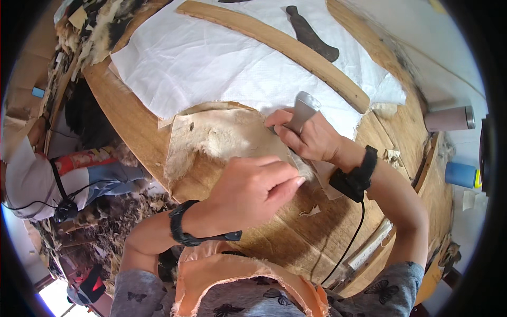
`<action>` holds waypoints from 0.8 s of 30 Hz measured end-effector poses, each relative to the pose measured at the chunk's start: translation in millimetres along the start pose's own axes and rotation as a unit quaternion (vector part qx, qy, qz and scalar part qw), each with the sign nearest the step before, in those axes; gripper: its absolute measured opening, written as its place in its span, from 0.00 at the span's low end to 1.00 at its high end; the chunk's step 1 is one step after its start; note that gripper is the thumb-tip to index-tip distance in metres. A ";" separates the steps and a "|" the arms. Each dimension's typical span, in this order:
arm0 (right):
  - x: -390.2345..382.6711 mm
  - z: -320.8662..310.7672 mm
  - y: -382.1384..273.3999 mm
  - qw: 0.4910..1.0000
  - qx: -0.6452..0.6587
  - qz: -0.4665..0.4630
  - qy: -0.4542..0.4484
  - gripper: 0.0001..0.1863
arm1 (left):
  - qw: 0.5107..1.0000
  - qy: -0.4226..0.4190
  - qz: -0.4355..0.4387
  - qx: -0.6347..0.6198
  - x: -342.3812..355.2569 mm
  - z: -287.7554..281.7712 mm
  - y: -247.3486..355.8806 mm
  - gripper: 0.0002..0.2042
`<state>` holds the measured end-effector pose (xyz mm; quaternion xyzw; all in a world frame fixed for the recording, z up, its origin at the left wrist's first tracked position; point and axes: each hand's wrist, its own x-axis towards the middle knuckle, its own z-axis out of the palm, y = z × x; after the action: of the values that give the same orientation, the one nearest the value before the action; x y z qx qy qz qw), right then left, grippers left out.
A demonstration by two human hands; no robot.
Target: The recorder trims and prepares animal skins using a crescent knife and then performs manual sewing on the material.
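Observation:
A pale animal hide (219,132) with tufts of fur lies on the wooden tabletop in front of me. My right hand (311,138) is closed around a flat metal blade tool (302,112); its flared, shiny end points up and away. Over the near part of the hide, my left hand (253,186) has its fingers curled and its thumb laid along them. Whatever those fingers pinch, if anything, is hidden. Some pale fur and thin scraps show just right of the left thumb. Each wrist wears a black band.
A white cloth (211,58) covers the table's far part, bearing a long curved wooden strip (274,45) and a dark flared tool (312,36). At right stand a pink tumbler (449,119) and a blue container (459,174). Another person (74,179) sits left, near fur scraps.

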<state>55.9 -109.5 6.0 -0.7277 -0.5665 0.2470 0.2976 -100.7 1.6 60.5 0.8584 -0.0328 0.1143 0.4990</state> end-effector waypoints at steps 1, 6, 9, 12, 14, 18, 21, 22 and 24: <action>2.5 -2.3 -3.7 1.000 0.019 0.022 -0.011 0.09 | 1.000 0.013 -0.004 0.009 0.1 -4.2 0.7 0.03; 3.6 16.8 12.5 0.983 0.059 -0.120 0.122 0.11 | 0.999 -0.032 -0.015 0.024 -1.3 -14.0 1.4 0.03; 9.8 8.8 1.1 0.992 0.056 -0.065 0.095 0.11 | 0.999 -0.008 -0.030 0.035 -6.6 -37.2 0.2 0.04; 17.8 5.6 -2.9 0.998 0.034 0.017 0.051 0.12 | 0.991 0.034 -0.127 -0.013 -8.0 -60.0 4.0 0.03; 21.5 8.0 -2.4 0.997 0.029 0.027 0.062 0.11 | 0.977 0.054 -0.206 -0.013 -10.4 -73.2 3.3 0.02; 19.3 6.4 -0.8 0.996 -0.008 0.015 0.089 0.13 | 0.973 0.082 -0.214 0.016 -12.6 -87.9 19.0 0.02; 26.0 8.0 -0.5 0.996 -0.052 0.028 0.073 0.14 | 0.966 0.099 -0.240 0.002 -11.8 -94.2 19.5 0.02; 27.8 9.6 -1.8 0.994 -0.065 0.053 0.067 0.14 | 0.966 0.098 -0.239 0.003 -12.7 -98.2 18.8 0.02; 31.3 10.4 -2.2 0.994 -0.057 0.049 0.075 0.15 | 0.965 0.131 -0.225 0.027 -13.3 -105.9 19.2 0.03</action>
<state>54.6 -77.1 -0.5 -0.7869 -0.5194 0.1729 0.2846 -134.3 82.8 124.2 0.8344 0.2297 0.1118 0.4883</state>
